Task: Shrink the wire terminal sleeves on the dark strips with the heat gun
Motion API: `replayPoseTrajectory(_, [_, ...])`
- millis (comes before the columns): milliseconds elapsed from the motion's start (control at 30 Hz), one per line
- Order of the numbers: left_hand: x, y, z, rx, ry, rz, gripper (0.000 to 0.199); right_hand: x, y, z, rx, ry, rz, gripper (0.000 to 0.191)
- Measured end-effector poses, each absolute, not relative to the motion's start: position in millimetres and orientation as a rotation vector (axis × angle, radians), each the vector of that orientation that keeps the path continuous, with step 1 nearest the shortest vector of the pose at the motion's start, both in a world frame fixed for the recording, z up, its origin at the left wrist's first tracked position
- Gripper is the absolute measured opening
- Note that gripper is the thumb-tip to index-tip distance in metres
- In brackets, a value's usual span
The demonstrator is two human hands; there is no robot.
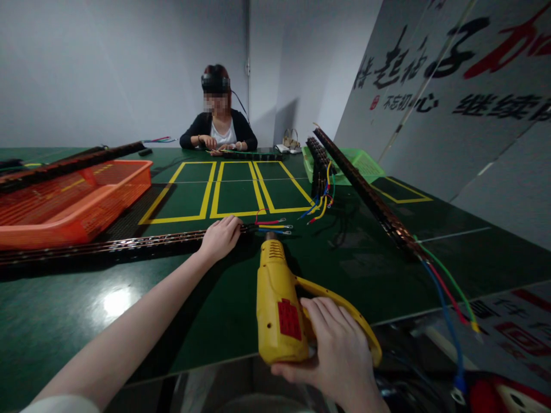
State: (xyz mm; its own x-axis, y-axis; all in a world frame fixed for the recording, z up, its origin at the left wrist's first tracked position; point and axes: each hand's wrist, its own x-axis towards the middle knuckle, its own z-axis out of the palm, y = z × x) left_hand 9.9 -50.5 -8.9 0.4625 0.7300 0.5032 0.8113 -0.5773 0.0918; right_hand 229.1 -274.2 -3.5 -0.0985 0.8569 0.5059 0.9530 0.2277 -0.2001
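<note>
My right hand (pixel 338 350) is wrapped round the handle of a yellow heat gun (pixel 272 298). The gun's metal nozzle (pixel 270 235) points away from me, close to the coloured wire ends. My left hand (pixel 221 236) is closed over the right end of a long dark cable bundle (pixel 129 248) lying across the table. Out of that end come red, yellow and blue wires (pixel 273 228) with metal ring terminals. Whether the nozzle touches the wires I cannot tell.
An orange basket (pixel 148 172) at left has dark bundles across it. At right, a light green basket (pixel 365 166) stands by more bundles, one long bundle (pixel 370 201) reaching over the table's near edge. Yellow tape (pixel 210 189) marks the green table. A person (pixel 221 123) sits opposite, hands on a bundle.
</note>
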Motion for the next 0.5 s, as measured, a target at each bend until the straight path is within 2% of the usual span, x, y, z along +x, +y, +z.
replayPoseTrajectory(500, [-8,-56,-7,-2.622,-1.205,-0.719,0.031,234,-273,-5,-1.659,-1.869,-0.136,0.092])
